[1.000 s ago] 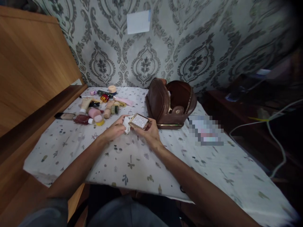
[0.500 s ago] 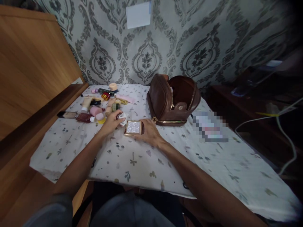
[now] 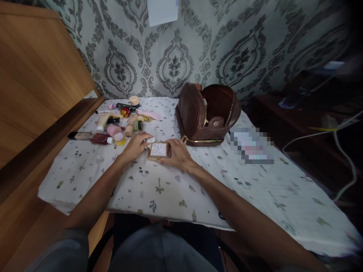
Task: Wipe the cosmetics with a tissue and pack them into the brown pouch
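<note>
My right hand is closed around the right side of a gold-edged compact with a silver glitter lid, which lies low over the tablecloth. My left hand pinches a small white tissue at the compact's upper left corner. Its fingertips come close to the compact's edge, and part of the tissue is hidden. Beyond the left hand lie several cosmetics, among them a green-lidded jar, a pink container and a dark red bottle.
An open brown leather bag stands behind my right hand. To its right lies a blurred-out flat item. A patterned cloth covers the table. Wooden furniture borders the left; a pale cable hangs at the right.
The tissue has gone from crumpled and raised to flatter, tucked against the compact's upper left corner. My left hand has edged right, nearer the compact. The camera view has tilted slightly down.
</note>
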`<state>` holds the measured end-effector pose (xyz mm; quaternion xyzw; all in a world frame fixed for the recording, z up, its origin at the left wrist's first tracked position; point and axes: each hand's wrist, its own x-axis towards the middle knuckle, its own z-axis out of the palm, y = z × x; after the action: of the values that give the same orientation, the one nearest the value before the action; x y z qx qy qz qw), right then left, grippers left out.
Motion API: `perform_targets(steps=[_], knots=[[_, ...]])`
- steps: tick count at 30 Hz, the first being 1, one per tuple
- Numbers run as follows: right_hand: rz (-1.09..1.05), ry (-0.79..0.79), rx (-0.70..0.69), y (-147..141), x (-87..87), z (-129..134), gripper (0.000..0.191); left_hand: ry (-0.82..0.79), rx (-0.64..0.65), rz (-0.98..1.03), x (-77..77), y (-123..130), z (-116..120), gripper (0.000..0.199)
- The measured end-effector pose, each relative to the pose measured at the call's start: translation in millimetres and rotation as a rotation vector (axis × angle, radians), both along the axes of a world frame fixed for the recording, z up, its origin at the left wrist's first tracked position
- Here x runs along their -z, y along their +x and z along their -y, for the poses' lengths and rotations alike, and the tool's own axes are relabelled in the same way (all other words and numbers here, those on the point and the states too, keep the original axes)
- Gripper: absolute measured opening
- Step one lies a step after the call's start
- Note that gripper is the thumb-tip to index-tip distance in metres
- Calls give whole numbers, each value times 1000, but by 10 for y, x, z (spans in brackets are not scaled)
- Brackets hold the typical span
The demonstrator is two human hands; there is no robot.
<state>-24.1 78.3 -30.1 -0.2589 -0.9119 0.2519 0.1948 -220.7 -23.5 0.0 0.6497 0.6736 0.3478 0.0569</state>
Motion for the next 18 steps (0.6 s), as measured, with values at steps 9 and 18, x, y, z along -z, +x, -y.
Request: perform_targets(steps=[9, 18], knots=[[-40, 32, 20, -27, 14, 4, 57, -46, 117, 11, -86, 71, 280, 21], [-26, 27, 40, -23, -10, 36, 63, -133, 92, 89, -175, 292, 642, 24]])
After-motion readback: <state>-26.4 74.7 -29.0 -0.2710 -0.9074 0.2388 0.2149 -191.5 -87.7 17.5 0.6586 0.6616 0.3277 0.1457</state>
